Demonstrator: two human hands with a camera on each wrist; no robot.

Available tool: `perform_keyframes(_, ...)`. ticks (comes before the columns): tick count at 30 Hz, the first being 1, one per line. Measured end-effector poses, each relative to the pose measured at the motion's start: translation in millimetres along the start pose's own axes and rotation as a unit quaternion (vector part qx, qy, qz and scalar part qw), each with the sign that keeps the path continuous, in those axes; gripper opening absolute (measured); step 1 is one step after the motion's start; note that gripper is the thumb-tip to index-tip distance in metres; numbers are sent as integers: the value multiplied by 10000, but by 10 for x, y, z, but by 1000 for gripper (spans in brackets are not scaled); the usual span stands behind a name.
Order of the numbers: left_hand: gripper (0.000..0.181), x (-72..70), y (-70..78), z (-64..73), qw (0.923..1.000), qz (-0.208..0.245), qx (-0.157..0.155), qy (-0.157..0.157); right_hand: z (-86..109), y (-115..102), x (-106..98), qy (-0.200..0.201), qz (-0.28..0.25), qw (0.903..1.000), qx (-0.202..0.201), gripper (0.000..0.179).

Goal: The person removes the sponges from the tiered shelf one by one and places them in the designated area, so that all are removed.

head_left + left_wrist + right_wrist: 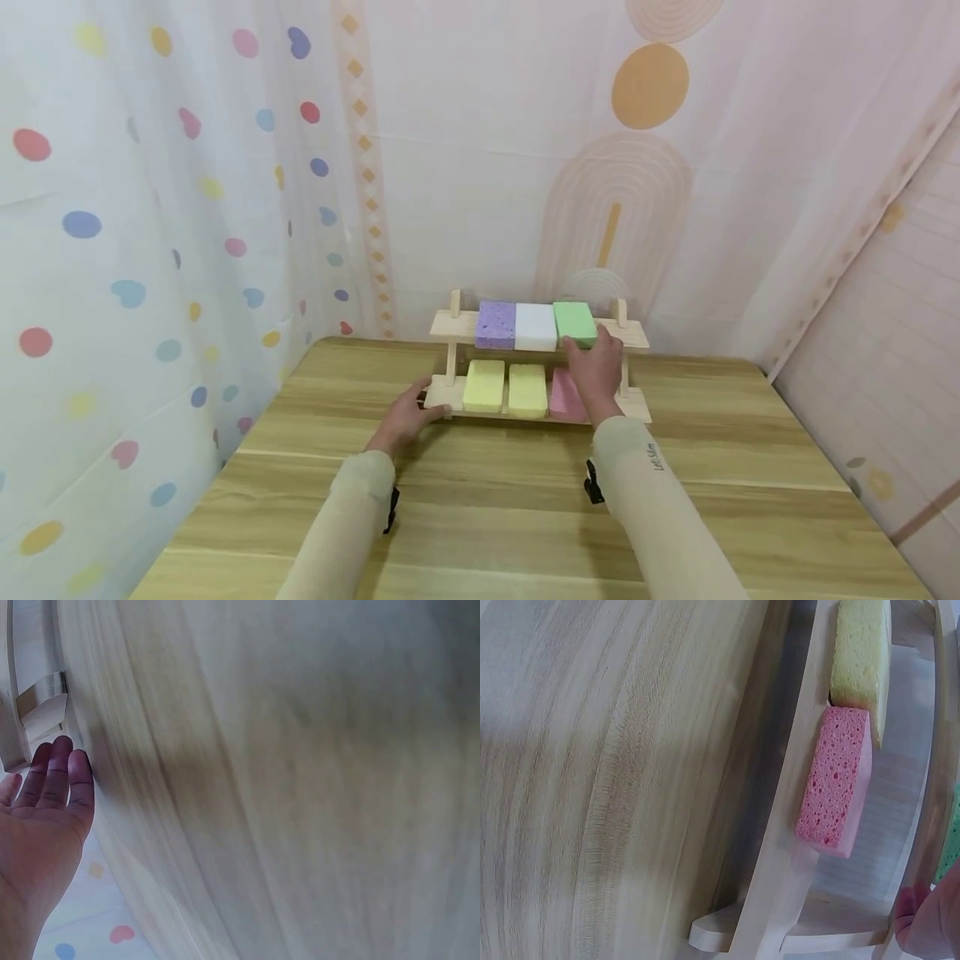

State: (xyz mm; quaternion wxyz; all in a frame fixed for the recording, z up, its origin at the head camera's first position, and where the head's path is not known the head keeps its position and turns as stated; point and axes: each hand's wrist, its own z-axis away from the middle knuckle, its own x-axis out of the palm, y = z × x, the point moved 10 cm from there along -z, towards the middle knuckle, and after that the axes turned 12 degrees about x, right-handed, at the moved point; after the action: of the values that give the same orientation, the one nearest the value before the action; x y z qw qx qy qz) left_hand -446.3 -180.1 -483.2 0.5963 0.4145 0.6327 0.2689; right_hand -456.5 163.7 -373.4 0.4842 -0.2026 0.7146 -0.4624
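Observation:
A two-tier wooden shelf rack stands on the table. On its top tier sit a purple sponge, a white sponge and a green sponge side by side. My right hand pinches the green one at its front, thumb on the left and fingers on the right. Two yellow sponges and a pink sponge lie on the lower tier, the pink one partly behind my right wrist. At the lower tier's left end rests my left hand, its fingers fairly straight in the left wrist view.
The wood-grain table spreads in front of the rack. Behind it hangs a pale patterned curtain, with a dotted curtain on the left. On the right hangs another light sheet.

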Motion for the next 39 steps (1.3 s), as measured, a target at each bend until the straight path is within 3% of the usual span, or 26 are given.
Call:
perform_keyframes(13, 79, 26, 21, -22, 10000, 24, 76, -18, -48, 47, -1, 104, 160, 9996, 198, 86)
perform_keyframes(27, 78, 8, -24, -22, 9999, 105, 95, -25, -25, 52, -76, 256, 223, 9993, 160, 79)
perform_keyframes(39, 76, 8, -23, -43, 9998, 152, 72, -70, -28, 117, -407, 483, 35, 9988, -54, 75)
